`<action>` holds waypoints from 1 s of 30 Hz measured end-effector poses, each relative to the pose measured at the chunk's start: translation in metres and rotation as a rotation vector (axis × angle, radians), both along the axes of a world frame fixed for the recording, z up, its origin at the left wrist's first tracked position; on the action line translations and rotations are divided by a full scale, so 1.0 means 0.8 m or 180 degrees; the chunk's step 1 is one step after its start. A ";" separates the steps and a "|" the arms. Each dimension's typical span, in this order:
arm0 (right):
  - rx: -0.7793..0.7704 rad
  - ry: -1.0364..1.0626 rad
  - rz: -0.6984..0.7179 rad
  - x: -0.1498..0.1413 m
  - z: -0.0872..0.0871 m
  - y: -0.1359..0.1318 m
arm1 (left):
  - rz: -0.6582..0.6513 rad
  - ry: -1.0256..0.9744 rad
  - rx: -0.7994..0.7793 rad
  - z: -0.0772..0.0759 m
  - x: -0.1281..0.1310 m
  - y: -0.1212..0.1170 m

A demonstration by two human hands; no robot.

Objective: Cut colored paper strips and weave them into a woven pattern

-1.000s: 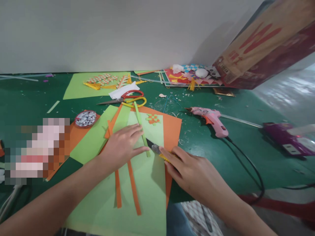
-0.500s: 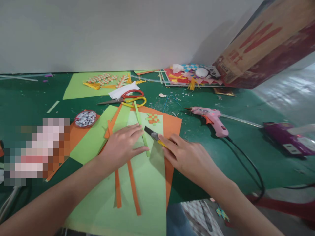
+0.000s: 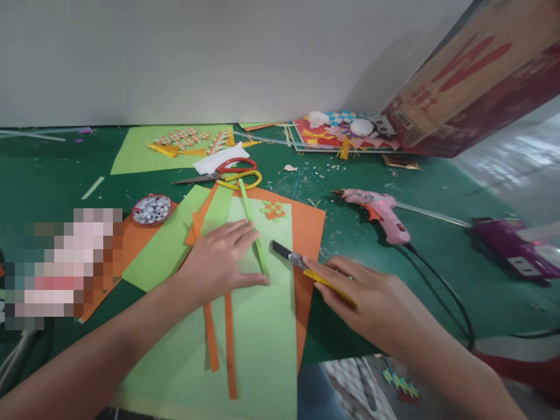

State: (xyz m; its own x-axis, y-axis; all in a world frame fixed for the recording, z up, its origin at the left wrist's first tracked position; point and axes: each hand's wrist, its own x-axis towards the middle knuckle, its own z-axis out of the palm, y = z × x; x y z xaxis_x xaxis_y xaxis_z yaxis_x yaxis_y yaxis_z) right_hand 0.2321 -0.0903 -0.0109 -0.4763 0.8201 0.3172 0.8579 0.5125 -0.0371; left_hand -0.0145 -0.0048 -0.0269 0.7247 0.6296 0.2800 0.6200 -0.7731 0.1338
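My left hand (image 3: 219,256) lies over the light green paper sheet (image 3: 262,350), fingers stretched out and thumb spread to the right. Its fingertips and thumb touch a narrow green paper strip (image 3: 259,251). Two orange paper strips (image 3: 231,350) run out from under that hand toward me. In my right hand (image 3: 363,291) is a yellow utility knife (image 3: 324,280), its dark blade pointing up-left above the sheet, apart from the green strip. A small woven orange-and-green paper piece (image 3: 274,210) rests near the sheet's top right.
Scissors (image 3: 219,175) with red and yellow handles lie beyond the sheets. A pink glue gun (image 3: 380,213) with a cord is at right, near a purple power strip (image 3: 516,248). Googly eyes fill a round dish (image 3: 152,210) at left. A paper bag (image 3: 464,81) stands at back right.
My right hand has drawn the knife right and toward me, away from the green strip. My left thumb reaches farther right. One orange strip's near end has swung left.
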 end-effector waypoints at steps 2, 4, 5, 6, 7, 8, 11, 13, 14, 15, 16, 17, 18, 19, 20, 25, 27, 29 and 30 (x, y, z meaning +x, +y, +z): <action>-0.0057 0.0035 0.0117 0.004 0.005 -0.005 | 0.0018 -0.0007 -0.0016 0.000 0.001 0.000; -0.0154 0.0062 0.0222 0.007 0.009 -0.009 | 0.0045 -0.0035 -0.0047 0.001 0.001 0.001; -0.0210 0.0082 0.0259 0.009 0.011 -0.011 | 0.0063 -0.0041 -0.0065 0.001 0.001 0.001; -0.0265 0.0105 0.0281 0.010 0.013 -0.012 | 0.0084 -0.0036 -0.0083 0.002 0.002 0.001; -0.0304 0.0127 0.0305 0.011 0.014 -0.014 | 0.0106 -0.0023 -0.0099 0.003 0.002 0.000; -0.0344 0.0143 0.0337 0.012 0.015 -0.015 | 0.0126 -0.0004 -0.0116 0.003 0.002 0.000; -0.0434 0.0161 0.0419 0.013 0.016 -0.017 | 0.0163 0.0016 -0.0157 0.005 0.003 -0.001; -0.0461 0.0173 0.0443 0.012 0.016 -0.018 | 0.0196 -0.0003 -0.0172 0.005 0.003 -0.001; -0.0461 0.0185 0.0448 0.011 0.015 -0.018 | 0.0214 -0.0013 -0.0173 0.005 0.003 -0.001; -0.0448 0.0199 0.0452 0.010 0.015 -0.018 | 0.0221 -0.0020 -0.0168 0.004 0.003 -0.001; -0.0429 0.0212 0.0462 0.008 0.014 -0.017 | 0.0215 -0.0026 -0.0156 0.004 0.003 -0.001; -0.0404 0.0216 0.0461 0.007 0.013 -0.017 | 0.0202 -0.0031 -0.0142 0.004 0.003 -0.001; -0.0360 0.0218 0.0450 0.005 0.012 -0.015 | 0.0191 -0.0036 -0.0126 0.004 0.003 -0.001; -0.0312 0.0208 0.0428 0.004 0.010 -0.014 | 0.0187 -0.0037 -0.0111 0.004 0.003 -0.001; -0.0273 0.0182 0.0400 0.002 0.009 -0.011 | 0.0187 -0.0036 -0.0094 0.004 0.003 -0.001; -0.0072 0.0019 0.0292 -0.010 0.000 0.002 | 0.0172 -0.0050 0.0087 0.001 0.004 -0.001; 0.0011 -0.0014 0.0222 -0.014 -0.003 0.006 | 0.0155 -0.0055 0.0161 0.000 0.004 0.000; 0.0031 -0.0033 0.0136 -0.017 -0.006 0.010 | 0.0141 -0.0065 0.0212 0.000 0.004 0.000; 0.0033 -0.0041 0.0098 -0.018 -0.006 0.011 | 0.0133 -0.0073 0.0228 0.000 0.004 0.000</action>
State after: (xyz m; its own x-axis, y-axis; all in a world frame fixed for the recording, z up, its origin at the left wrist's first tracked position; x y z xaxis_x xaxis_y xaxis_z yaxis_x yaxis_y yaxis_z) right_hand 0.2176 -0.0815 -0.0161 -0.5053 0.8017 0.3193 0.8420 0.5390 -0.0208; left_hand -0.0113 -0.0047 -0.0271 0.6911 0.6368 0.3418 0.6492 -0.7548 0.0936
